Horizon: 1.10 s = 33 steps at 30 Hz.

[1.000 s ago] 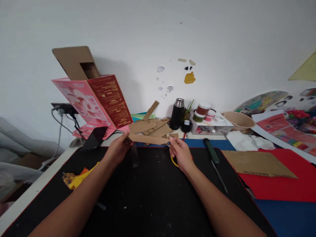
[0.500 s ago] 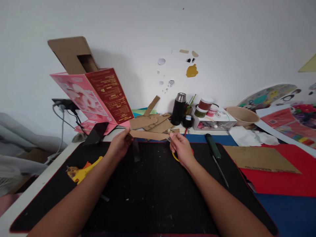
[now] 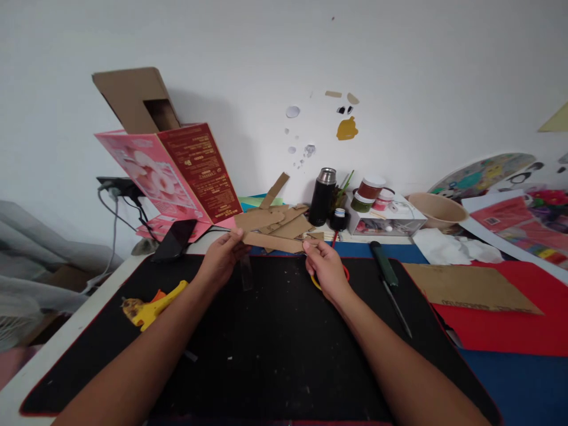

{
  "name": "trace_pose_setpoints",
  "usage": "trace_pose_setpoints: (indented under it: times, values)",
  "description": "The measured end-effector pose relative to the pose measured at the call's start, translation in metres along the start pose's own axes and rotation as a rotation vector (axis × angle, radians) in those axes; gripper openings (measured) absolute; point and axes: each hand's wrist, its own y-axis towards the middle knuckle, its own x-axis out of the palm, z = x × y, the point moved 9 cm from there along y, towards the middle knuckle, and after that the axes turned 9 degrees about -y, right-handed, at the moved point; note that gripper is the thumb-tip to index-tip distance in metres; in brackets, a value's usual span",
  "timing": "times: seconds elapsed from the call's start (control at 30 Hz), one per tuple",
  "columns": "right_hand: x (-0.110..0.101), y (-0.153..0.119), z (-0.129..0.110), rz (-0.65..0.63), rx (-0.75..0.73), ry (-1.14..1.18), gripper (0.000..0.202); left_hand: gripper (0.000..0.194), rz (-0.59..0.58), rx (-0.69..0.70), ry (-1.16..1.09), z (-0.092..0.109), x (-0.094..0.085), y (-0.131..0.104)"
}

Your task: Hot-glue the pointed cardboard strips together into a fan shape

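A narrow cardboard strip (image 3: pixel 273 242) stretches between my two hands above the far edge of the black mat (image 3: pixel 275 355). My left hand (image 3: pixel 224 257) pinches its left end, and my right hand (image 3: pixel 323 264) pinches its right end. Partly hidden by my right hand, scissors (image 3: pixel 346 273) with red and yellow handles lie on the mat. A clear strip (image 3: pixel 246 273) is just right of my left hand. Near my left forearm lies a yellow glue gun (image 3: pixel 153 305).
Cardboard scraps (image 3: pixel 290 223) are piled beyond the strip, beside a black flask (image 3: pixel 322 198). A green-handled tool (image 3: pixel 384 266) lies right of my right hand. Farther right is a cardboard sheet (image 3: pixel 470 287) on red paper (image 3: pixel 523 331). A dark phone (image 3: pixel 174 239) rests at left.
My left hand has shifted slightly right along with the strip's left end, which sits a little nearer my right hand. The view has moved slightly.
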Motion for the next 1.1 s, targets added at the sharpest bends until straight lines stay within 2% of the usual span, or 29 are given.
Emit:
trace_pose_setpoints:
  times: [0.33, 0.53, 0.9, 1.1]
  values:
    - [-0.0012, 0.0004, -0.0006, -0.002, -0.018, -0.017, 0.036, 0.036, 0.003, 0.027, -0.024, -0.0049, -0.0028, -0.0031]
    - [0.0060, -0.0017, 0.0021, -0.062, 0.033, 0.058, 0.039, 0.035, 0.026, 0.027, -0.075, -0.0031, -0.0003, -0.0056]
    - [0.0051, -0.0015, 0.0030, -0.057, 0.028, 0.106, 0.037, 0.012, 0.096, -0.001, -0.129, -0.0052, -0.0060, -0.0034]
    - [0.0043, -0.0013, 0.0061, -0.047, 0.035, 0.107, 0.040, 0.020, 0.116, -0.030, -0.119, -0.0048, -0.0058, -0.0042]
